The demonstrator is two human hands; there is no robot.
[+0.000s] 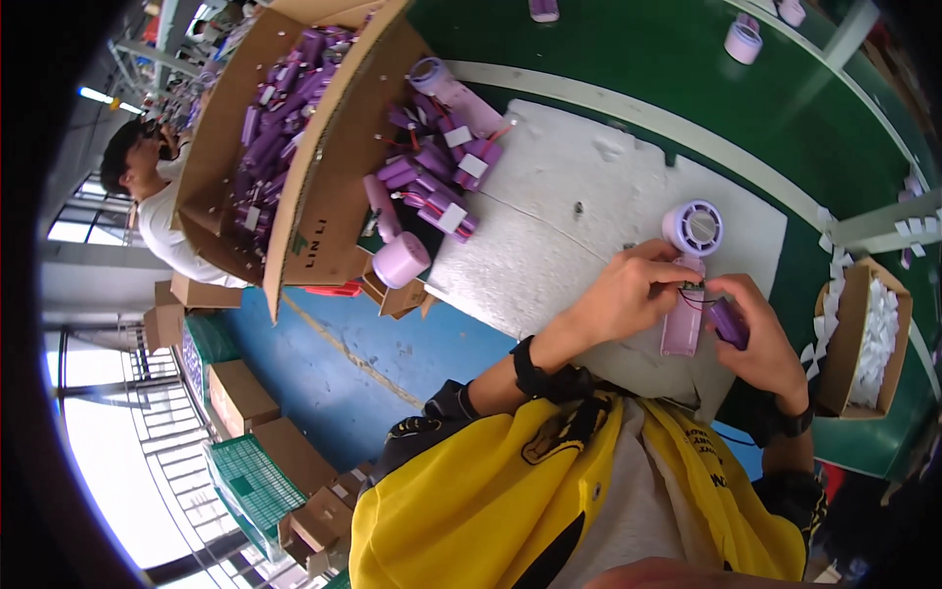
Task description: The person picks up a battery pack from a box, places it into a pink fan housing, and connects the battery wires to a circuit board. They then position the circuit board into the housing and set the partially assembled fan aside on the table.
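Through the head camera I look down on a white foam board [554, 177] lying over a green work surface [628, 49], with a pale rail curving past its far side. Near the board's right part I see a pink handheld fan [679, 334] on its back, its round head away from the wearer and its narrow handle toward the body. The left hand [628, 290] reaches over the handle, its fingertips gathered at thin wires [699, 297]; I can't tell whether they actually pinch them. The right hand [758, 339] has its fingers curled around a purple battery pack [728, 324], just beside the handle. On my left a big open carton [329, 187] is heaped with purple packs [280, 128]; more wired packs [442, 177] lie between it and the board, with a lilac fan [400, 260] near the board's corner. To my right a small carton [844, 348] holds white pieces [876, 344]. Further off, the room shows a blue floor [363, 344] with a yellow line, a green crate [257, 471] among stacked boxes [240, 393], bright windows [103, 481] behind railings, and a person in a white top [172, 231] beyond the big carton.
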